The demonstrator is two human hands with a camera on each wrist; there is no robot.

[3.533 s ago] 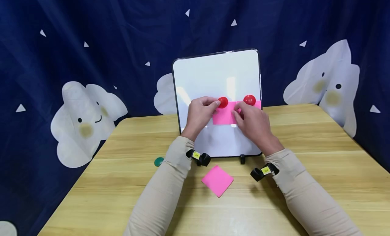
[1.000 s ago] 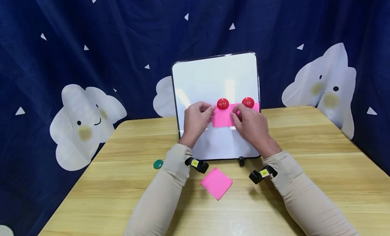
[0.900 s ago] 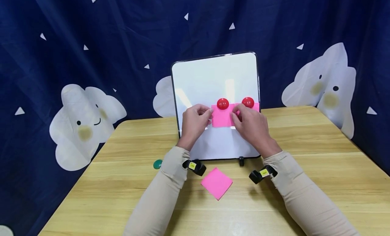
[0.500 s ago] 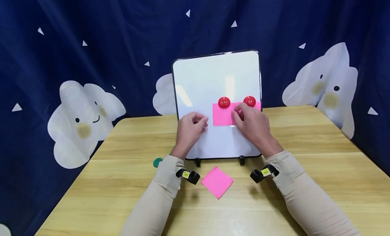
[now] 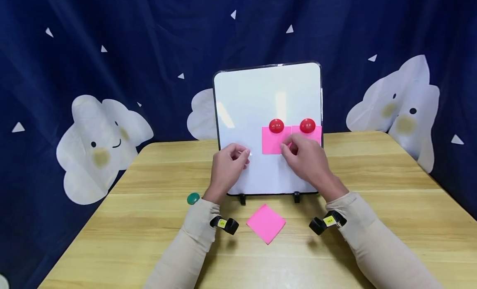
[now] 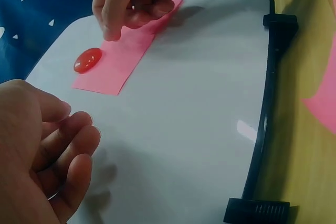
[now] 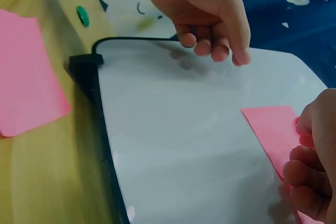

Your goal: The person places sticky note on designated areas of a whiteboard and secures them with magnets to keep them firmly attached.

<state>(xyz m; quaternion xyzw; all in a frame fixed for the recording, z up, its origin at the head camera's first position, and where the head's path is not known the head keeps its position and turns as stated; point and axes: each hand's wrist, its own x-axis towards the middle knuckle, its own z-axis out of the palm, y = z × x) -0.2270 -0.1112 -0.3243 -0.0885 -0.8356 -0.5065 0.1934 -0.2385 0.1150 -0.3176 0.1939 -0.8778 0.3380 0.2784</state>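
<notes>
A whiteboard point(image 5: 246, 102) stands upright on the wooden table. On it two pink sticky notes hang side by side: a left note point(image 5: 270, 145) under one red round magnet point(image 5: 276, 126) and a right note point(image 5: 317, 134) under another red magnet point(image 5: 307, 125). My left hand point(image 5: 228, 167) hovers before the board's lower left, fingers loosely bent and holding nothing. My right hand point(image 5: 307, 158) is in front of the notes where they meet and hides part of both. Its fingers are loosely bent with nothing between them. In the left wrist view its fingertips point(image 6: 111, 34) are close over the pink paper.
A pink sticky note pad point(image 5: 266, 224) lies turned cornerwise on the table point(image 5: 283, 268) before the board. Left of it, beside my left sleeve, is a green round magnet point(image 5: 193, 198). Black feet point(image 5: 296, 197) hold up the board. A dark blue curtain point(image 5: 156, 44) hangs behind.
My left hand has let go of the left red magnet and drawn down and left, away from the note. My right hand has sunk slightly from the notes' top edges.
</notes>
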